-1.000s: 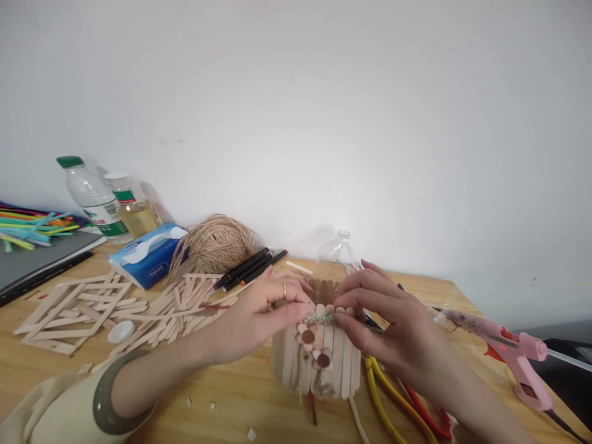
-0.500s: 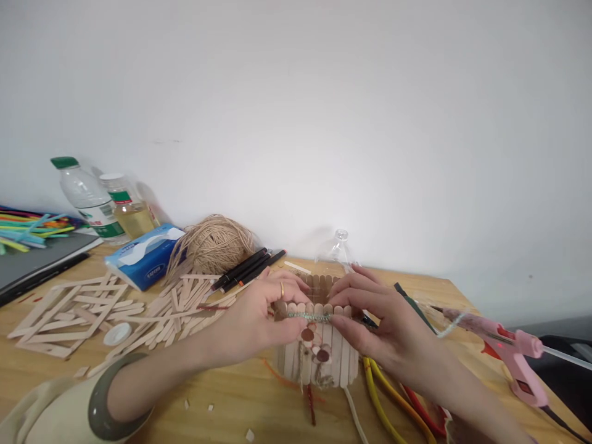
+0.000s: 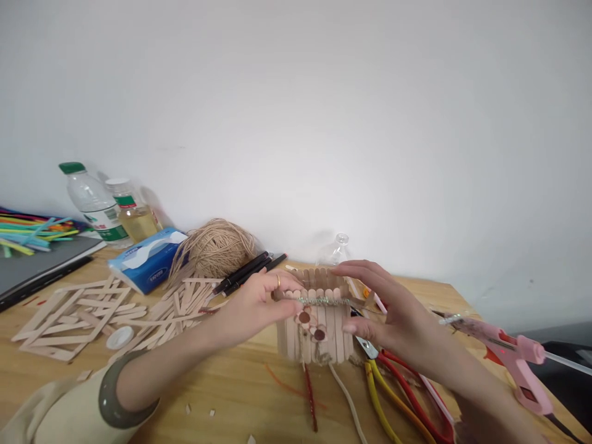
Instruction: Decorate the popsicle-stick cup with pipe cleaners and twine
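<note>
A small craft-stick box (image 3: 330, 330) stands in front of me, its front made of upright rounded sticks. A glittery green strip (image 3: 324, 301) runs across near the top, and brown discs and twine decorate the face. My left hand (image 3: 271, 302) grips the box's upper left side, thumb on the front by the strip and fingers behind the edge. At the right side, my right hand (image 3: 386, 308) is open, its thumb and fingers spread apart around the corner. Whether its thumb touches the box I cannot tell. Pliers with red handles (image 3: 402, 376) lie below that hand.
Loose craft sticks (image 3: 87, 314), a white cap (image 3: 119, 337), a twine ball (image 3: 219, 246), black markers (image 3: 245, 271) and a blue tissue pack (image 3: 148, 259) fill the left. Bottles (image 3: 99, 206) stand behind. A pink glue gun (image 3: 513, 351) lies right; yellow-handled pliers (image 3: 382, 401) lie near.
My right hand has come off the glittery strip and opened at the box's right side. The box sits slightly higher in view, with my left hand still gripping it.
</note>
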A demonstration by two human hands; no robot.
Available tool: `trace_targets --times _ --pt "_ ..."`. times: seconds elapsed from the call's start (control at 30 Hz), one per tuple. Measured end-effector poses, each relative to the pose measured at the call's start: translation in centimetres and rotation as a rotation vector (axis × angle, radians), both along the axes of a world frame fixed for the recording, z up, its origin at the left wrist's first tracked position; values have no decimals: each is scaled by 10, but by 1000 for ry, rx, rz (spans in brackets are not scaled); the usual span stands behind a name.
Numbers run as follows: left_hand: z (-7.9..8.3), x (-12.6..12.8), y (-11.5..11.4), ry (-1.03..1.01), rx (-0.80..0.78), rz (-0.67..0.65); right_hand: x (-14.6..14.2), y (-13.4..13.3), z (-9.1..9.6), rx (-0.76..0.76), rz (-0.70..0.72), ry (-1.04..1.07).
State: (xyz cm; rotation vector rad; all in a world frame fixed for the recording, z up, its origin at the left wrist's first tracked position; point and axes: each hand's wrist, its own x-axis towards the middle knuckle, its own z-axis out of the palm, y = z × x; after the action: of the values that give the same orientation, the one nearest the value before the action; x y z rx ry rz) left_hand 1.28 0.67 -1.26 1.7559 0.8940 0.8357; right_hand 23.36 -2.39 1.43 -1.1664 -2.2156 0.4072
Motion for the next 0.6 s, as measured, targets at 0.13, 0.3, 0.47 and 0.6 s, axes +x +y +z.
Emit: trace_targets --times 0.13,0.3,0.47,0.6 --pt "-3 -4 8 -164 -216 -42 4 4 -1 -88 -35 -46" --pt "-6 -7 13 -336 -328 -146 1 4 0 -201 -19 33" --pt "-6 -9 13 -294 -378 -163 2 5 0 -246 -41 60" --pt "-7 -10 13 -228 -346 -204 4 3 1 -240 -39 40"
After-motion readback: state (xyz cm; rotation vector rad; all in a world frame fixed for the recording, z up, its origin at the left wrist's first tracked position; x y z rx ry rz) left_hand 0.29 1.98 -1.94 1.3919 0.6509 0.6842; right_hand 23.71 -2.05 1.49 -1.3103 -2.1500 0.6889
